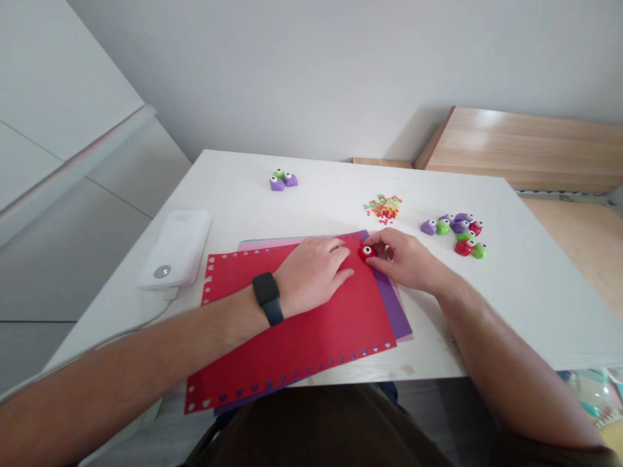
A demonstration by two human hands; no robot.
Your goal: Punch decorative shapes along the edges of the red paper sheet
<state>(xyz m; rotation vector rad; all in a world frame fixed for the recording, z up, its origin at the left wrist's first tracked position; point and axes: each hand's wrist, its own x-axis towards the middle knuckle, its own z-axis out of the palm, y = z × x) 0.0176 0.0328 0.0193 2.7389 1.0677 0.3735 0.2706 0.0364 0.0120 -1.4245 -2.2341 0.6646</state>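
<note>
A sheet of red paper [311, 337] lies at the table's front edge, with small shaped holes along its left, bottom and top edges. Flat on it rests my left hand [316, 269], fingers loosely stretched and holding nothing. My right hand [402, 259] grips a small red craft punch [366, 253] between thumb and fingers at the sheet's upper right corner. Whether the paper's edge is inside the punch cannot be made out. Under the red sheet, purple paper [396, 311] and pink paper [248, 246] stick out.
A pile of tiny coloured paper cut-outs [384, 208] lies beyond my right hand. Several purple, green and red punches [462, 227] sit to the right, and three more punches [282, 181] at the back. A white box-like device [178, 246] with a cable stands left.
</note>
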